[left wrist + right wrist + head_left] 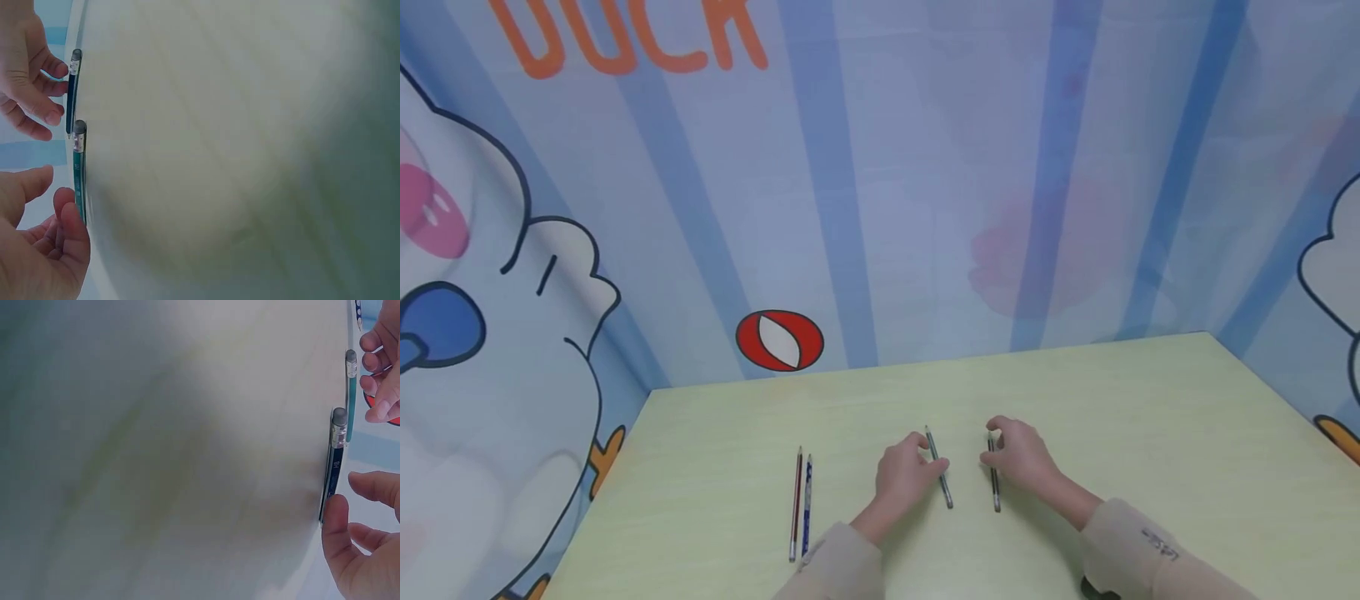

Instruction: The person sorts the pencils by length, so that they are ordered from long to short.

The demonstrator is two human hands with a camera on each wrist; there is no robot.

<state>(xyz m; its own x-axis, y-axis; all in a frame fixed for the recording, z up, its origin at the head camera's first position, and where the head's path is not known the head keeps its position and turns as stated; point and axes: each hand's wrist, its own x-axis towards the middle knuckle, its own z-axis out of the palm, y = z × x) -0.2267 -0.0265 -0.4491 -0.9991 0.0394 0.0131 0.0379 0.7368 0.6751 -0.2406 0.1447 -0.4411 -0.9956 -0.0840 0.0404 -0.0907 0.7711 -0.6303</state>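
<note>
A green pencil [947, 492] with a grey eraser lies on the table, eraser end toward me. My left hand [904, 475] is right beside it, its thumb and index finger apart; in the left wrist view the curved fingertips [67, 199] come up against the pencil's side. To the right lies a dark navy pencil [996, 487], also eraser end toward me. Around its far part are the spread thumb and index finger of my right hand [1024, 452]. In the right wrist view a gap shows between that thumb and fingers, with the navy pencil [336, 459] alongside.
Off to the left, a dark red pencil [796, 504] and a blue patterned pencil [807, 504] lie side by side, close to my left sleeve [842, 567]. The pale yellow table [1150, 417] meets a blue striped backdrop [925, 208] with cartoon prints along its back edge.
</note>
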